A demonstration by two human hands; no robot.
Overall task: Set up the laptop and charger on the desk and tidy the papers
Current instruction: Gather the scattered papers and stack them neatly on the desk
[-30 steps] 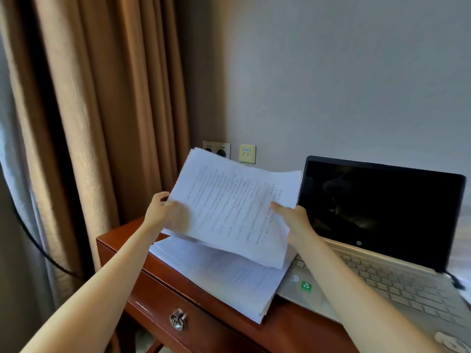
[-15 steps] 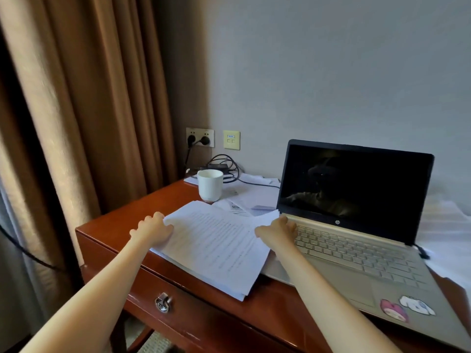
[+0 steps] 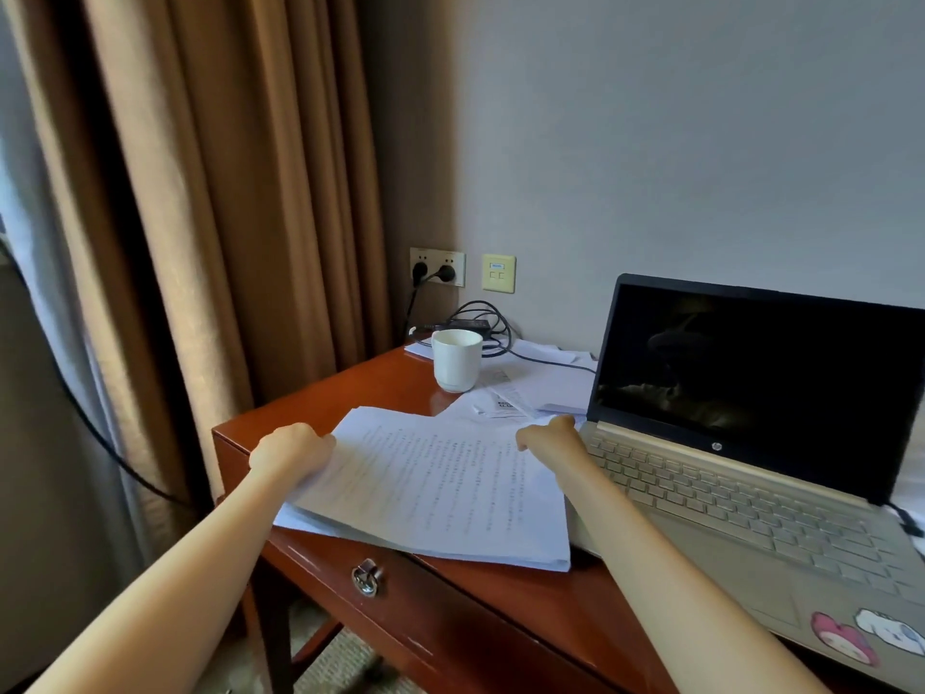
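We are bringing the raised printed papers [image 3: 435, 485] down onto the bench [image 3: 350, 388], left hand [image 3: 290, 450] and right hand [image 3: 550, 433] gripping their side edges, seemingly to square the stack.

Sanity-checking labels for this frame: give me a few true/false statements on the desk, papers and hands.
1. The laptop is open, its screen dark. True.
2. The cup stands on the laptop keyboard. False: it stands on the desk, behind the paper stack.
3. The left hand and right hand grip opposite edges of the paper stack. True.
4. The wall socket is empty. False: two plugs sit in it.
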